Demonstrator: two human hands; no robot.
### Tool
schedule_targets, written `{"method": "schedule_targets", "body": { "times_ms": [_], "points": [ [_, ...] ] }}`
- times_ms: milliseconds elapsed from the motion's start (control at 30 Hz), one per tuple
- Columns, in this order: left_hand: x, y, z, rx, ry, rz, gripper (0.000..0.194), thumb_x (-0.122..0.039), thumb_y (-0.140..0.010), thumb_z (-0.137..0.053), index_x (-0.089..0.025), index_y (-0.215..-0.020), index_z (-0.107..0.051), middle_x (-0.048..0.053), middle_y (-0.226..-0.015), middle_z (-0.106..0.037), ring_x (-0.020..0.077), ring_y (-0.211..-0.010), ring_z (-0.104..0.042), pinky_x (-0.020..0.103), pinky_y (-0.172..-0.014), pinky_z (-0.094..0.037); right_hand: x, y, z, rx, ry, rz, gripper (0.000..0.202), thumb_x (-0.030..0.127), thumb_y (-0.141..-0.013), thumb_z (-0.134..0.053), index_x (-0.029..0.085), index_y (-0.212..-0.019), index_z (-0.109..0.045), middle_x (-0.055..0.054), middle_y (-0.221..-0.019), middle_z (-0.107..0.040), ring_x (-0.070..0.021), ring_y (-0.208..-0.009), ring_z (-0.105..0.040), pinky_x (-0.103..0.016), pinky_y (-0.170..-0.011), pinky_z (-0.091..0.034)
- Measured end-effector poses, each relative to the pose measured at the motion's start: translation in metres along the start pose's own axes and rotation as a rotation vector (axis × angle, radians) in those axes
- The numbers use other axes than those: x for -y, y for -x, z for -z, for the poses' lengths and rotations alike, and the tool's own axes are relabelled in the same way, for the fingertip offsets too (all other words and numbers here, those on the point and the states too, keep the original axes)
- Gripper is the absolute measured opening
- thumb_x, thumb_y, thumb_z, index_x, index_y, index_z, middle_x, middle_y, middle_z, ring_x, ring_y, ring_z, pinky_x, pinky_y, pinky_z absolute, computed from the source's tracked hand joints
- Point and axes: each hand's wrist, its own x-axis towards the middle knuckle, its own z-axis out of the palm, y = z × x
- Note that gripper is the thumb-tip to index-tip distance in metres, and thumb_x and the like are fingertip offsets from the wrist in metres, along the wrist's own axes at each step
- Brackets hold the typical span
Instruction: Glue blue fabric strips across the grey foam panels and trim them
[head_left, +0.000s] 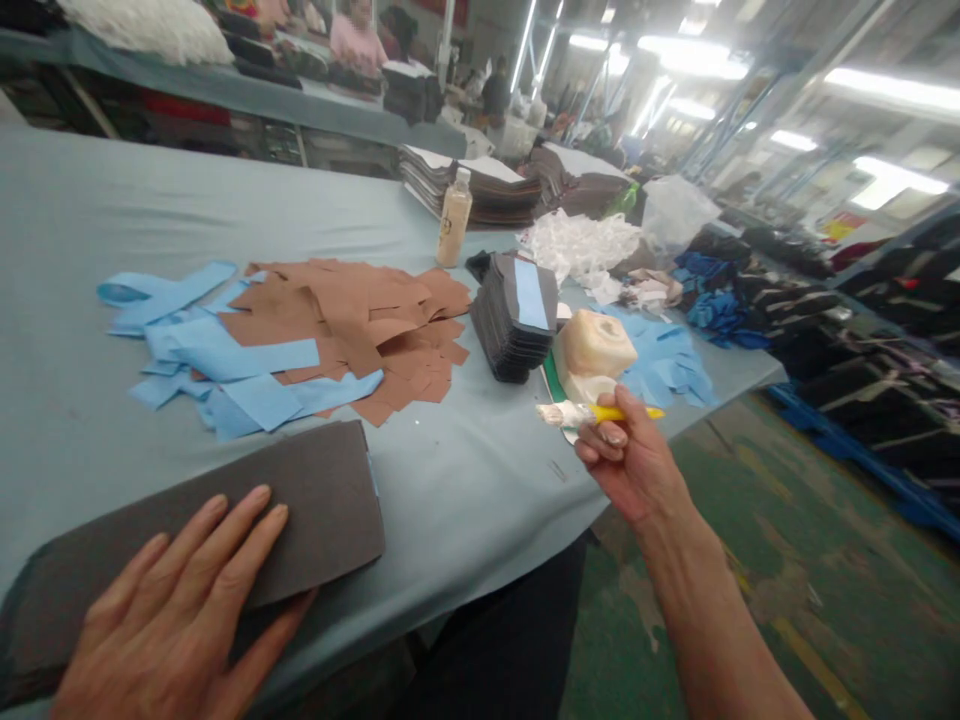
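Note:
My left hand lies with its fingers stretched out over a dark grey fabric panel at the table's near left edge. Its thumb reaches over the panel's near side. Held up at the right, my right hand is closed round the yellow handle of a paintbrush; the bristles are coated in something whitish and point left. Just behind the brush stands a cream plastic container, whitish inside its lower part. Left of that is a stack of dark pieces with a light blue strip on top.
Brown pieces and light blue strips lie heaped beyond the panel. A bottle stands before stacked dark sheets. More blue pieces lie at right, near the table edge. A person is at a far table.

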Motion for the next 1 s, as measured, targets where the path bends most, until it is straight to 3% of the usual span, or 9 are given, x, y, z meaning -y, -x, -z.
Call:
{"method": "schedule_targets", "body": {
  "times_ms": [100, 200, 400, 567, 800, 1000],
  "points": [
    [-0.001, 0.004, -0.001, 0.052, -0.105, 0.032, 0.075, -0.036, -0.101, -0.056, -0.032, -0.171, -0.031, 0.003, -0.173, -0.043, 0.0379, -0.154, -0.049, 0.059, -0.131, -0.029, -0.009, 0.013, -0.019, 0.156, -0.195, -0.196, 0.041, 0.048, -0.073, -0.095, 0.025, -0.076, -0.062, 0.016, -0.042, -0.039, -0.0058, -0.036, -0.027, -0.018, -0.041, -0.041],
    [-0.006, 0.001, 0.002, 0.045, -0.156, -0.011, 0.068, -0.035, -0.102, -0.054, -0.021, -0.167, -0.039, 0.014, -0.164, -0.055, 0.0411, -0.146, -0.056, 0.06, -0.126, -0.034, -0.017, 0.022, -0.034, 0.247, -0.313, -0.324, 0.034, 0.04, -0.077, -0.094, 0.024, -0.076, -0.064, 0.016, -0.043, -0.04, -0.0052, -0.036, -0.029, -0.016, -0.042, -0.041],
    [-0.014, -0.008, 0.006, 0.013, -0.169, -0.024, 0.051, -0.031, -0.103, -0.054, -0.015, -0.151, -0.056, 0.017, -0.156, -0.063, 0.0386, -0.142, -0.061, 0.055, -0.122, -0.037, -0.027, 0.032, -0.061, 0.276, -0.383, -0.436, 0.031, 0.034, -0.079, -0.094, 0.023, -0.076, -0.065, 0.016, -0.044, -0.043, -0.0032, -0.035, -0.035, -0.016, -0.041, -0.04],
    [-0.024, -0.007, 0.011, 0.043, -0.109, 0.057, 0.046, -0.032, -0.104, -0.055, -0.017, -0.148, -0.059, 0.013, -0.157, -0.063, 0.0359, -0.145, -0.059, 0.052, -0.122, -0.038, -0.03, 0.044, -0.08, 0.311, -0.278, -0.437, 0.035, 0.039, -0.073, -0.099, 0.024, -0.075, -0.066, 0.016, -0.042, -0.038, -0.003, -0.036, -0.03, -0.015, -0.041, -0.039],
    [-0.031, -0.006, 0.012, 0.083, -0.017, 0.152, 0.052, -0.042, -0.101, -0.067, -0.019, -0.148, -0.06, 0.008, -0.161, -0.06, 0.0313, -0.151, -0.052, 0.048, -0.129, -0.034, -0.043, 0.066, -0.121, 0.384, -0.052, -0.354, 0.036, 0.054, -0.076, -0.094, 0.027, -0.077, -0.07, 0.013, -0.041, -0.034, -0.0047, -0.035, -0.022, -0.021, -0.041, -0.041],
    [-0.033, -0.004, 0.01, 0.04, 0.004, 0.151, 0.053, -0.042, -0.097, -0.073, -0.018, -0.142, -0.061, 0.008, -0.158, -0.063, 0.0313, -0.15, -0.053, 0.046, -0.128, -0.032, -0.053, 0.095, -0.171, 0.382, 0.071, -0.208, 0.044, 0.062, -0.075, -0.091, 0.025, -0.077, -0.067, 0.012, -0.04, -0.039, -0.0079, -0.034, -0.035, -0.023, -0.04, -0.045]
  ]
}}
